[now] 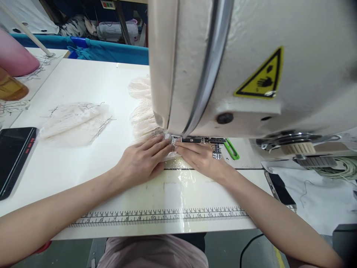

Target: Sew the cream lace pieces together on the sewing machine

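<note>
Both hands rest on the white sewing table in front of the presser foot (174, 140) of a cream sewing machine (245, 63). My left hand (143, 160) lies flat, fingers stretched out, pressing a strip of cream lace fabric (142, 113) toward the needle. My right hand (202, 158) lies flat beside it, fingertips on the fabric edge right at the foot. The lace runs away behind the machine head, gathered in folds. Part of the fabric under the hands is hidden.
A loose pile of lace pieces (74, 123) lies at the left. A black phone (13, 156) sits at the table's left edge, another phone (280, 190) at the right. A green clip (232, 149) lies beside the foot. A printed ruler (158, 216) runs along the front edge.
</note>
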`<state>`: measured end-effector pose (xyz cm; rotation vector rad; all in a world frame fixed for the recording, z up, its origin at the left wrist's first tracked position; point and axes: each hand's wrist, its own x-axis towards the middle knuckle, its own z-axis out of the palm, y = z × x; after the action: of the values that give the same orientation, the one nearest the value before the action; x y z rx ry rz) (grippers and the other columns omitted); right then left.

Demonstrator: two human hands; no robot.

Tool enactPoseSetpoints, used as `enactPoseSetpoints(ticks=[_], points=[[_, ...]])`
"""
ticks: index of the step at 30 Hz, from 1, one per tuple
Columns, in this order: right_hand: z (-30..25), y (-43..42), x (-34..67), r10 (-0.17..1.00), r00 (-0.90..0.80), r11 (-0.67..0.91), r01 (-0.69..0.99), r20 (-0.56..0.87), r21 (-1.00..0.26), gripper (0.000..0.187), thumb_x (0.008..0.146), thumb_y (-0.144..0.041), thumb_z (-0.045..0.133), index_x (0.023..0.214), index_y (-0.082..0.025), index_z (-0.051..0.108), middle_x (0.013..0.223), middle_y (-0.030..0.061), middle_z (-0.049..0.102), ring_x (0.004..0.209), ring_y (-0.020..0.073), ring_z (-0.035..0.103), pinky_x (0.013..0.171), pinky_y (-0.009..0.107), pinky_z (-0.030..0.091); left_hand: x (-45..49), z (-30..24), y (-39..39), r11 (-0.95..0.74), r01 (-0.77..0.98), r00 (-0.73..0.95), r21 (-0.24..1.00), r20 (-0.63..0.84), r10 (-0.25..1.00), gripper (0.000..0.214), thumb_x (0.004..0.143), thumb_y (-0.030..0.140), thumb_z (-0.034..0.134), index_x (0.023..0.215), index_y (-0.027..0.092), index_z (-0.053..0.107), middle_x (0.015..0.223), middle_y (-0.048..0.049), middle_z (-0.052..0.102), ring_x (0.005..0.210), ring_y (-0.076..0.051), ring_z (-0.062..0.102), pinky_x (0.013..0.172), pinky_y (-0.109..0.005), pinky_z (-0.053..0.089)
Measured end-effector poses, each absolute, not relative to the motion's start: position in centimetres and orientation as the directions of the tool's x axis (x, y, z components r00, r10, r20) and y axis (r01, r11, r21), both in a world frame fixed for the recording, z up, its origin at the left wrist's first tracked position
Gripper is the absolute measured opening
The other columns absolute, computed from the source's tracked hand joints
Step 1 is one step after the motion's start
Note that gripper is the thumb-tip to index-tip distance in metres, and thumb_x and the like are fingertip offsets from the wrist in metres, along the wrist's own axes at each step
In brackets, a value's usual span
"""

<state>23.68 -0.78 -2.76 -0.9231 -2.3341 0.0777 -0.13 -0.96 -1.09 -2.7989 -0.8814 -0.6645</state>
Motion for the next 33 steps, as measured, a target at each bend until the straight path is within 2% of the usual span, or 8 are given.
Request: enactPoseSetpoints(ticks=[5, 12, 16, 19, 22, 25, 29, 33], points=[[-2.0, -1.0, 23.4, 0.712, -0.522, 0.687, 0.657, 0.47, -0.31, 0.02, 0.095, -0.019, 0.053, 0.104, -0.023, 0.071, 0.107, 0.001, 0.073, 0.096, 0.0156, 0.068, 0.087, 0.03, 0.056, 0.0, -1.0, -0.9, -0.823, 0.567, 0.752, -0.028, 0.426, 0.503, 0.038, 0.091, 0.022, 0.051, 0.128, 0.015, 0.06, 0.129, -0.0083, 0.063, 0.119, -0.028, 0.06, 0.099, -0.043, 0.054], [-1.5, -1.1, 23.3, 0.759, -0.502, 0.639, 0.699, 0.415, -0.323, 0.022, 0.094, -0.016, 0.053, 0.103, -0.023, 0.071, 0.104, 0.0026, 0.072, 0.092, 0.0172, 0.068, 0.082, 0.032, 0.056, 0.3, -0.9, -0.8, -0.819, 0.574, 0.737, 0.012, 0.428, 0.523, 0.038, 0.092, 0.023, 0.051, 0.128, 0.016, 0.059, 0.126, -0.009, 0.065, 0.121, -0.027, 0.059, 0.102, -0.043, 0.052], [-2.0, -0.9, 23.2, 0.765, -0.481, 0.629, 0.701, 0.428, -0.335, 0.021, 0.094, -0.017, 0.052, 0.102, -0.022, 0.071, 0.102, 0.0029, 0.072, 0.094, 0.018, 0.067, 0.084, 0.033, 0.056, 0.3, -1.0, -0.6, -0.811, 0.585, 0.732, 0.016, 0.42, 0.536, 0.036, 0.093, 0.024, 0.051, 0.127, 0.014, 0.06, 0.128, -0.0108, 0.063, 0.122, -0.028, 0.058, 0.102, -0.043, 0.052], [-2.3, -0.6, 23.2, 0.758, -0.466, 0.63, 0.705, 0.455, -0.327, 0.02, 0.095, -0.018, 0.052, 0.101, -0.022, 0.07, 0.097, 0.0019, 0.074, 0.089, 0.0156, 0.068, 0.083, 0.03, 0.056, 0.2, -1.1, -0.5, -0.838, 0.545, 0.76, -0.025, 0.438, 0.48, 0.033, 0.095, 0.02, 0.049, 0.125, 0.012, 0.061, 0.128, -0.01, 0.063, 0.12, -0.026, 0.06, 0.102, -0.042, 0.053], [-2.4, -0.4, 23.3, 0.687, -0.529, 0.692, 0.684, 0.499, -0.228, 0.019, 0.094, -0.017, 0.054, 0.104, -0.023, 0.069, 0.104, 0.0007, 0.073, 0.094, 0.0147, 0.067, 0.084, 0.029, 0.055, 0.0, -1.1, -0.5, -0.88, 0.473, 0.803, -0.048, 0.435, 0.408, 0.031, 0.095, 0.013, 0.045, 0.121, 0.009, 0.062, 0.127, -0.0099, 0.063, 0.116, -0.023, 0.062, 0.102, -0.038, 0.053], [-2.4, -0.2, 23.4, 0.624, -0.586, 0.737, 0.661, 0.517, -0.14, 0.021, 0.092, -0.014, 0.056, 0.106, -0.024, 0.067, 0.109, 0.0004, 0.072, 0.096, 0.0141, 0.067, 0.085, 0.028, 0.054, -0.1, -0.9, -0.6, -0.877, 0.479, 0.796, -0.031, 0.436, 0.419, 0.029, 0.096, 0.013, 0.043, 0.115, 0.009, 0.065, 0.124, -0.0108, 0.065, 0.113, -0.022, 0.064, 0.099, -0.036, 0.055], [-2.3, -0.6, 23.2, 0.635, -0.63, 0.737, 0.668, 0.447, -0.106, 0.03, 0.09, -0.008, 0.055, 0.114, -0.025, 0.064, 0.112, 0.0, 0.07, 0.091, 0.0128, 0.065, 0.079, 0.027, 0.053, -0.2, -0.5, -0.6, -0.857, 0.516, 0.759, -0.007, 0.469, 0.453, 0.027, 0.097, 0.017, 0.043, 0.104, 0.01, 0.068, 0.117, -0.0102, 0.069, 0.109, -0.022, 0.066, 0.098, -0.036, 0.056], [-1.8, -1.4, 22.6, 0.62, -0.654, 0.712, 0.701, 0.432, 0.039, 0.029, 0.09, -0.009, 0.056, 0.115, -0.023, 0.061, 0.109, -0.0005, 0.071, 0.085, 0.0112, 0.065, 0.07, 0.026, 0.047, -0.2, -0.5, -0.5, -0.843, 0.538, 0.752, -0.034, 0.47, 0.461, 0.026, 0.095, 0.015, 0.044, 0.102, 0.009, 0.068, 0.114, -0.0105, 0.071, 0.108, -0.023, 0.067, 0.095, -0.036, 0.057]])
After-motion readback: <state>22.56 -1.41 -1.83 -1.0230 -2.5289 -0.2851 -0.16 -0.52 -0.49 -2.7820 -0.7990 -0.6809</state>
